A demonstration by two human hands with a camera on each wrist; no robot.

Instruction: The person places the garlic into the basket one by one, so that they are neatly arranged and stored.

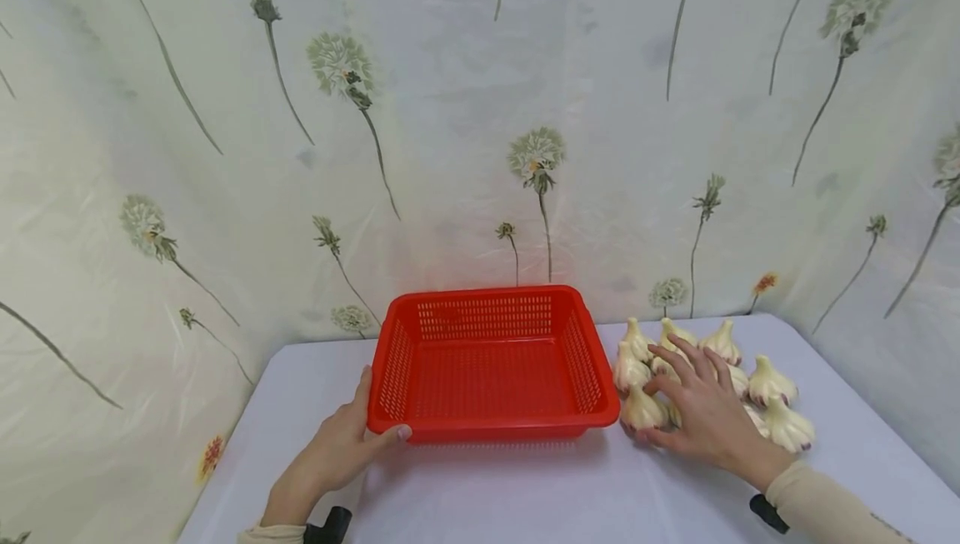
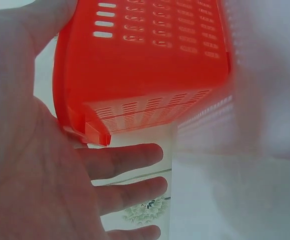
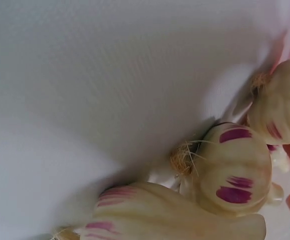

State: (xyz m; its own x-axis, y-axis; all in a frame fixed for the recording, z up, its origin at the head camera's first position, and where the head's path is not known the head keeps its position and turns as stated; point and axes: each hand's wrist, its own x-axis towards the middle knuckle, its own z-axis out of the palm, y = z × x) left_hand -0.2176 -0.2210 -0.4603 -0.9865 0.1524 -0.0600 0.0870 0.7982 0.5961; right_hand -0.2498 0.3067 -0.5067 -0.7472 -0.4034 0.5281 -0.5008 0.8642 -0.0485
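In the head view a red plastic basket (image 1: 487, 377) with slotted walls and no contents stands in the middle of the table. My left hand (image 1: 330, 448) holds its front left corner, thumb over the front rim and fingers along the left side. Seen from the left wrist, three fingers (image 2: 130, 160) reach past the basket's wall (image 2: 149, 70). Over a cluster of garlic bulbs (image 1: 771, 381), right of the basket, is my right hand (image 1: 708, 415). Its thumb and index finger pinch the front left garlic bulb (image 1: 642, 412); the other fingers spread above the cluster.
A white cloth covers the table (image 1: 517, 494). Behind it hangs a pale curtain (image 1: 450, 161) printed with dandelions. Several garlic bulbs stand close together, the nearest one right beside the basket's right edge. In the right wrist view, purple-marked bulbs (image 3: 234, 170) lie with roots showing.
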